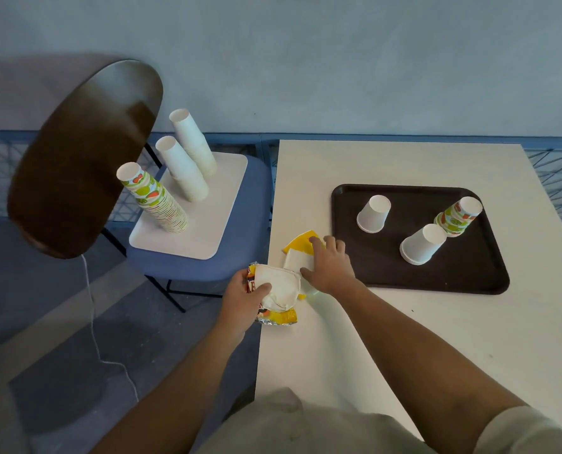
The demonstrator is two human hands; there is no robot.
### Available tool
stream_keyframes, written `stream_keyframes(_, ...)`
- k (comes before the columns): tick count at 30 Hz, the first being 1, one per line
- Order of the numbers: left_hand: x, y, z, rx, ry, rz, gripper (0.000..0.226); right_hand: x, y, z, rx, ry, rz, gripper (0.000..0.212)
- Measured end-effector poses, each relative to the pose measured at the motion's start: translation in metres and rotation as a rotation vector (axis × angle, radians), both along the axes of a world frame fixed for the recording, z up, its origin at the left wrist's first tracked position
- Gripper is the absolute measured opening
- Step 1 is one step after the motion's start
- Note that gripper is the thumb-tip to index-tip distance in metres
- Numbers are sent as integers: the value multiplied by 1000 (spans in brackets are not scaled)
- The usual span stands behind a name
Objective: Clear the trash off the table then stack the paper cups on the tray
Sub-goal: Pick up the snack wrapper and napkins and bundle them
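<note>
At the table [404, 339] edge, crumpled white-and-yellow wrappers [281, 286] tight in left hand [245, 298], right hand [330, 265] flat on napkins [297, 257].

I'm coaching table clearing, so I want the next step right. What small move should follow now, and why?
Probably the right hand should sweep the yellow and white papers it rests on into the wrapper bundle that the left hand grips at the table edge. Those papers lie loose on the table, so the unstacked cups on the tray can wait.
</note>
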State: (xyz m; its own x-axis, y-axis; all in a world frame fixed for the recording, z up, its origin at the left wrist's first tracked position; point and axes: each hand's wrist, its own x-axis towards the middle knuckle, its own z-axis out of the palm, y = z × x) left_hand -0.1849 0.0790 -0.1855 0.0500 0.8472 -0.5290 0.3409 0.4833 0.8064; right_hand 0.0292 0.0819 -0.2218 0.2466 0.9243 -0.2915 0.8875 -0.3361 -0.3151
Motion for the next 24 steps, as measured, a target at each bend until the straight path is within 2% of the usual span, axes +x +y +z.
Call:
stream_keyframes(3,-2,5,0,6,11,14,38,-2,-4,-14,-47,-66,75,75)
stream_keyframes(9,0,11,-2,-2,36,3,47,-7,2,-17,-48,-91,59,63)
stream_keyframes(14,5,13,-3,-24,32,5,48,-9,2,-20,-56,-23,9,49)
stream_keyframes(19,9,13,-4,-34,30,0,49,-8,1,-20,-87,28,-14,54)
stream_keyframes(24,6,11,-4,-39,19,13,48,-5,-3,-15,-117,54,59,61)
